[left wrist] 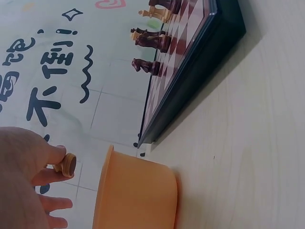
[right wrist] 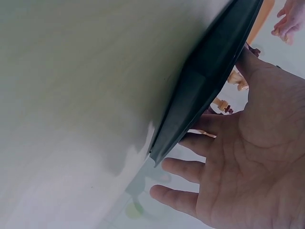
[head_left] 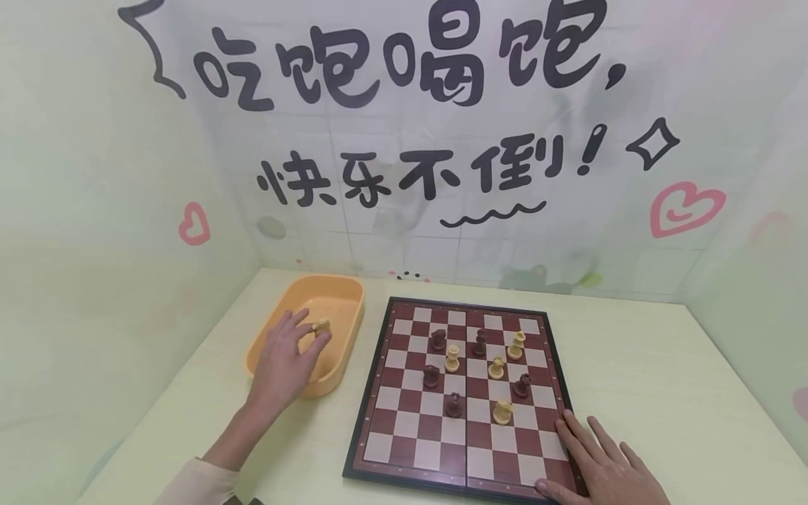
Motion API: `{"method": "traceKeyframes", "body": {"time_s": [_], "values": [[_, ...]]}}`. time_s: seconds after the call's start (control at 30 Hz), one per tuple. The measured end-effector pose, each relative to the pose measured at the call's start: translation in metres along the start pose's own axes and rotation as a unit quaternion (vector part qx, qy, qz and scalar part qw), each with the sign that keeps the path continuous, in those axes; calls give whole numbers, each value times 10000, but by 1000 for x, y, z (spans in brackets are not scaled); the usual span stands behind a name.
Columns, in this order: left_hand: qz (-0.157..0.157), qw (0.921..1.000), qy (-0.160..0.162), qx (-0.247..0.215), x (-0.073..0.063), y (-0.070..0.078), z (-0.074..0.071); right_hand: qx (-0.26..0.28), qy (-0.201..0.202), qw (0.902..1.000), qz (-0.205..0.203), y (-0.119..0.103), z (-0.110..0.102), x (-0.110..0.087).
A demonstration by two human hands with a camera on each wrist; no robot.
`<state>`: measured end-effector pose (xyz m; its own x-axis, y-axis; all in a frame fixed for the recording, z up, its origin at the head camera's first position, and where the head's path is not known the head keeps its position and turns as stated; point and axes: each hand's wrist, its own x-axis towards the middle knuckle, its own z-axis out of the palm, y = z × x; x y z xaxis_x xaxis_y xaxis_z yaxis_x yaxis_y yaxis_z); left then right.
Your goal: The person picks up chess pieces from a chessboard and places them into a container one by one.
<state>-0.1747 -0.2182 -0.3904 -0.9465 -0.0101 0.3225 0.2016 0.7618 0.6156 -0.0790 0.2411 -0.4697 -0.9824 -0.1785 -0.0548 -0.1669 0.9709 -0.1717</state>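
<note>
nine chess pieces (head_left: 454, 405), five dark and four cream, stand scattered across a red-and-white chessboard (head_left: 428, 454) on a pale surface (head_left: 631, 365), as the head camera looks down on two bare hands at work. at left, the left hand (head_left: 284, 361) pinches one more cream piece (head_left: 321, 325) between thumb and forefinger, holding it above an orange tray (head_left: 328, 384); a pale sleeve (head_left: 198, 484) covers the forearm. the tray sits just left of the board, apart from it. at right, the right hand (head_left: 609, 470) rests on the board's near right corner, its fingers extended and spread, gripping nothing. black lettering (head_left: 429, 175) runs across the wall behind.

seen from the left wrist, the pinched piece is tilted, its round, dark-bottomed base turned toward the camera, while the last two fingers reach out free of it. the tray's orange wall rises beside the hand; beyond lies the board's thick dark edge, dark pieces and a cream one showing above it. the kind of piece in the hand cannot be told.

from the right wrist, the palm faces the camera, its fingers straight at the board's dark side and the thumb laid over the rim. a few pieces peek out behind, partly hidden, and the left hand shows small in the upper corner, near a sliver of the tray.
</note>
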Motion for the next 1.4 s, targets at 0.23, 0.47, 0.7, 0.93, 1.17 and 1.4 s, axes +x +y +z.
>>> {"method": "traceKeyframes", "body": {"time_s": [0.23, 0.47, 0.7, 0.93, 1.17, 1.4], "values": [[-24, 9999, 10, 111, 4, -5, 0, 19, -20, 10000, 33, -1, 0, 0], [-40, 9997, 64, 222, 6, -9, 1, -41, 69, 10000, 20, -1, -1, 0], [-119, 9998, 44, 172, 5, -7, 1, -55, 153, 9999, -14, 0, -1, -2], [-257, 9995, 28, 171, 5, -3, 4, -64, 173, 9998, -14, 0, 0, -3], [-40, 9993, -165, 324, 4, -3, 5, -38, 52, 10000, 15, -2, -2, -2], [22, 9989, -246, 391, 4, -4, 9, -7, -3, 10000, -5, -2, -4, -1]]}}
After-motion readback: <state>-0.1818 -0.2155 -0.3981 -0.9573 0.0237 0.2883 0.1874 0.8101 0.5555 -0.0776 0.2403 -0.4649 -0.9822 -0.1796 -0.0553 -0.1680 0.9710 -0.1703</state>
